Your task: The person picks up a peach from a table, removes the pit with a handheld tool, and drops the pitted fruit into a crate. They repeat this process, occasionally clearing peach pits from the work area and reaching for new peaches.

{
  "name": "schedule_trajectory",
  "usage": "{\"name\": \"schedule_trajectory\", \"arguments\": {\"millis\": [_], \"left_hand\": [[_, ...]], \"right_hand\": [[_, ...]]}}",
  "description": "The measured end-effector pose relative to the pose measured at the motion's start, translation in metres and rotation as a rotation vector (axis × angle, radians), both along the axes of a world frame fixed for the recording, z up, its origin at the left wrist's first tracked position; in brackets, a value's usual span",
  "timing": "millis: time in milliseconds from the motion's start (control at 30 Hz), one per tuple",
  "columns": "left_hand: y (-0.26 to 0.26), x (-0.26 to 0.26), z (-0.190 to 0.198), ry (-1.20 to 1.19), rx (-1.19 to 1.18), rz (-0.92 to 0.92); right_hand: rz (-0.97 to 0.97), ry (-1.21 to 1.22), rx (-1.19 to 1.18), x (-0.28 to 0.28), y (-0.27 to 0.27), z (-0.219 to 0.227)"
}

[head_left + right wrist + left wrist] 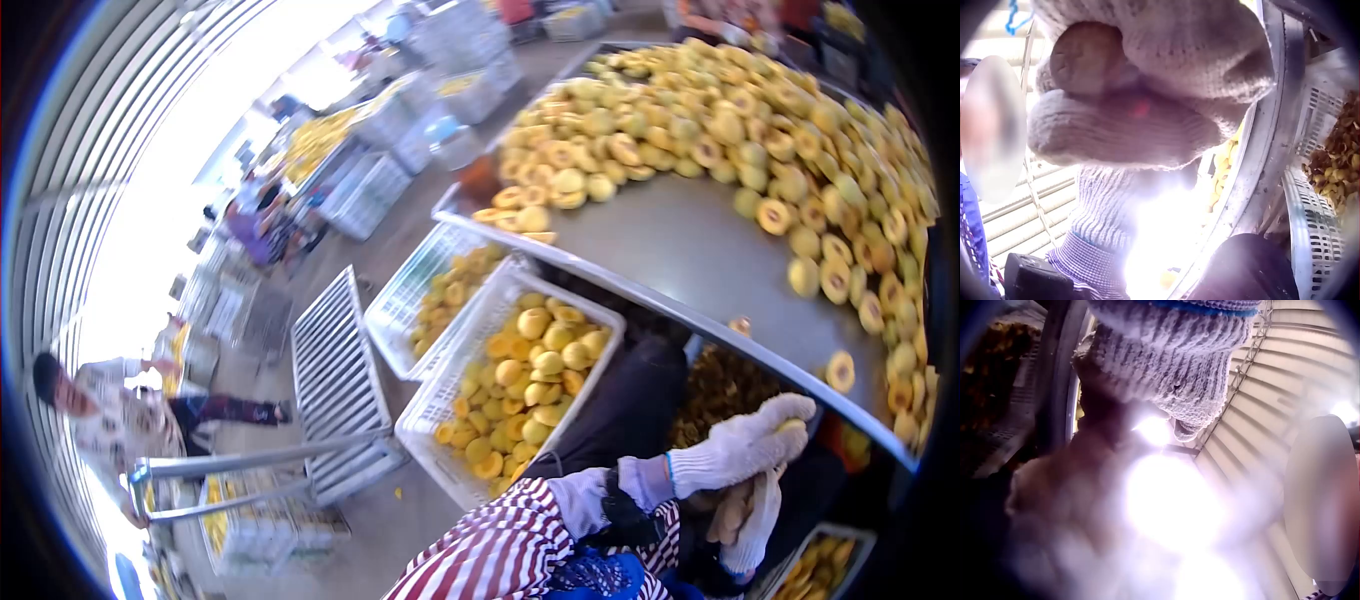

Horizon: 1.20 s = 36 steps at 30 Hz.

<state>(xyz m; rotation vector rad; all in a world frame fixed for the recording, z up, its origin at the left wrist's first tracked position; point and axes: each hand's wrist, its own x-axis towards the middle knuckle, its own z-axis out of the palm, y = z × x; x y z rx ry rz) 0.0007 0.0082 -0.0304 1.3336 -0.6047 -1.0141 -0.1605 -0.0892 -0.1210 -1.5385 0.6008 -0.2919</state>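
Observation:
In the head view my left hand [740, 445], in a white knitted glove, is over the lap near the metal table's front edge. Its fingers curl around a small yellow piece of fruit [793, 426], mostly hidden by the glove. My right hand [748, 525], gloved too, is close beneath it, with a tan patch at the fingers. The two gloves overlap in the right wrist view, where a brownish rounded end [1087, 57] pokes out between knitted folds; I cannot tell what the right hand holds. Glare and blur cover much of the left wrist view.
Many halved yellow peaches [720, 120] are heaped on the metal table [660, 240]. Beside it stands a white crate [415, 425] of peaches. Brown scraps [715, 390] fill a container under the edge. A slatted metal frame [340, 370] and a person [130, 410] are at the left.

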Motion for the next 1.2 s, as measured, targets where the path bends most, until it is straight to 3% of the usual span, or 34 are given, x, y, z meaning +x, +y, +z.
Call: {"name": "schedule_trajectory", "arguments": {"millis": [67, 167, 300, 333, 367, 433, 467, 533, 567, 600, 633, 667, 833, 1000, 1200], "left_hand": [[0.012, 0.008, 0.002, -0.039, -0.008, -0.023], [0.034, 0.017, 0.008, -0.215, -0.04, -0.032], [0.062, 0.025, 0.014, -0.14, -0.18, -0.07], [0.059, 0.024, 0.003, -0.217, -0.241, 0.006], [0.057, 0.023, -0.002, -0.297, -0.296, 0.085], [0.053, 0.02, -0.007, -0.211, -0.331, 0.125], [0.056, 0.022, 0.007, 0.215, -0.398, 0.013], [0.056, 0.021, 0.012, 0.415, -0.384, 0.113], [0.04, 0.023, -0.024, 0.218, -0.384, 0.221], [0.048, 0.026, -0.016, 0.264, -0.38, 0.228], [0.052, 0.025, -0.006, 0.453, -0.456, 0.157], [0.054, 0.022, 0.002, 0.349, -0.401, 0.19], [0.048, 0.021, 0.002, 0.264, -0.191, 0.214], [0.044, 0.018, 0.001, 0.243, -0.202, 0.182], [0.038, 0.009, 0.002, 0.208, -0.166, 0.174]], "right_hand": [[-0.005, 0.033, 0.202, 0.017, 0.01, 0.027], [0.026, 0.091, 0.304, 0.033, 0.025, 0.059], [0.066, 0.12, 0.422, 0.04, 0.044, 0.09], [0.112, -0.042, 0.171, 0.033, 0.043, 0.073], [0.133, 0.055, 0.161, 0.034, 0.04, 0.072], [0.137, 0.151, 0.204, 0.032, 0.035, 0.072], [0.126, 0.134, 0.28, 0.037, 0.043, 0.082], [0.096, 0.133, 0.417, 0.046, 0.055, 0.098], [0.096, 0.142, 0.458, 0.049, 0.057, 0.105], [0.084, 0.072, 0.437, 0.047, 0.061, 0.099], [0.172, 0.109, 0.365, 0.049, 0.058, 0.106], [0.156, 0.087, 0.361, 0.049, 0.061, 0.111], [0.147, 0.165, 0.506, 0.048, 0.053, 0.122], [0.208, 0.22, 0.287, 0.045, 0.046, 0.101], [0.25, 0.172, 0.286, 0.041, 0.04, 0.094]]}}
